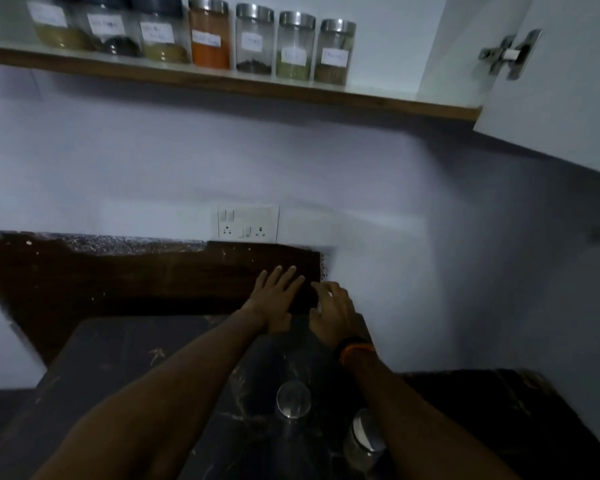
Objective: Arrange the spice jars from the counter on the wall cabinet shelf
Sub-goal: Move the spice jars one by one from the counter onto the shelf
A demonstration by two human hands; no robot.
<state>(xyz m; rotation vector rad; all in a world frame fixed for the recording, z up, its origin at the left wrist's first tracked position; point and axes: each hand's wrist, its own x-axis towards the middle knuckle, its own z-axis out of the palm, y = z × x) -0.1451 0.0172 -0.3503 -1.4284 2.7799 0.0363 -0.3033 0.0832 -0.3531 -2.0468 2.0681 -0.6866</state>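
Seven jars (201,32) stand in a row on the shelf (222,83), lids on, labels facing out. Two more things sit low on the counter (125,358), close to the person – a clear round one (292,399) and, just beside it, a jar (364,439) with a shiny lid. They are dim and blurry, so I cannot tell what is inside.

Both hands are out over the far edge of the counter, near the wall. The left hand (277,301) is flat with its fingers straight and a little apart. The right hand (333,311) has loosely bent fingers. Neither holds anything.

I think the next step is to pick up a jar from the counter. To do it well, the hands should come back toward the body – the jars are behind them. Take one jar round its middle, keep it straight up, and set it in the free spot at the right end of the row, label to the front. Watch the open door (548,81) on the right.
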